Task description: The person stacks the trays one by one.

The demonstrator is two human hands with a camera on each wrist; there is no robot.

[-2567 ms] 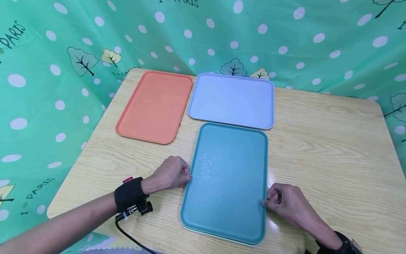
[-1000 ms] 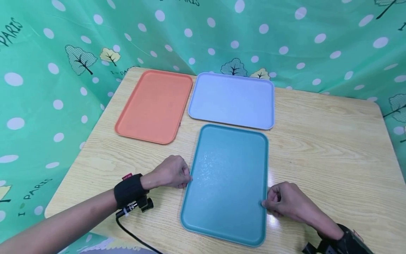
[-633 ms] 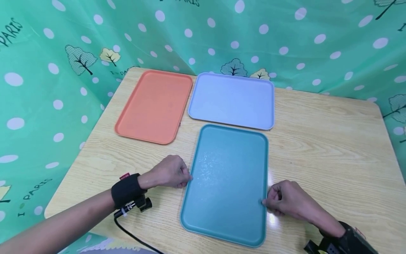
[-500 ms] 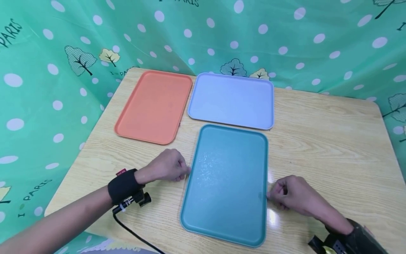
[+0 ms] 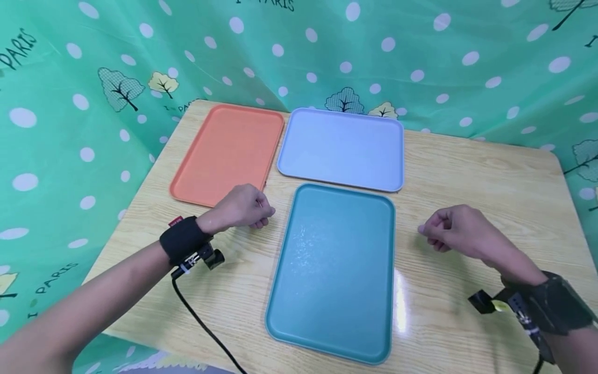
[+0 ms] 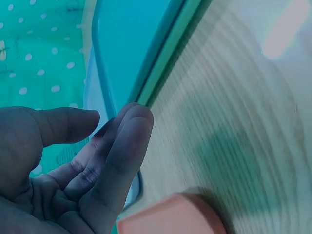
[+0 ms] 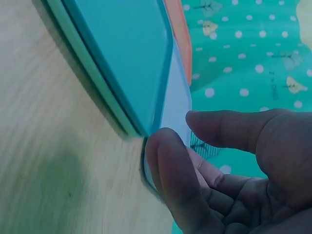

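Note:
A teal tray (image 5: pixel 334 275) lies lengthwise on the near middle of the table, and in the left wrist view a light green tray edge (image 6: pixel 165 56) shows beneath its rim. Left of it, my left hand (image 5: pixel 245 205) hovers above the table by the near corner of the orange tray (image 5: pixel 229 156). Its thumb and loosely bent fingers (image 6: pixel 129 146) are apart, with nothing between them. My right hand (image 5: pixel 460 231) is over the table to the right of the teal tray, touching no tray. In the right wrist view its thumb (image 7: pixel 222 127) stands away from the bent fingers.
At the back of the table, a lavender tray (image 5: pixel 343 148) lies crosswise beside the orange one. A polka-dot green cloth (image 5: pixel 299 57) hangs behind the wooden table (image 5: pixel 495 182). A black cable (image 5: pixel 201 322) runs from the left wrist camera.
Both hands have let go of the teal tray's sides and moved up and outward, away from it. The trays have stayed in place.

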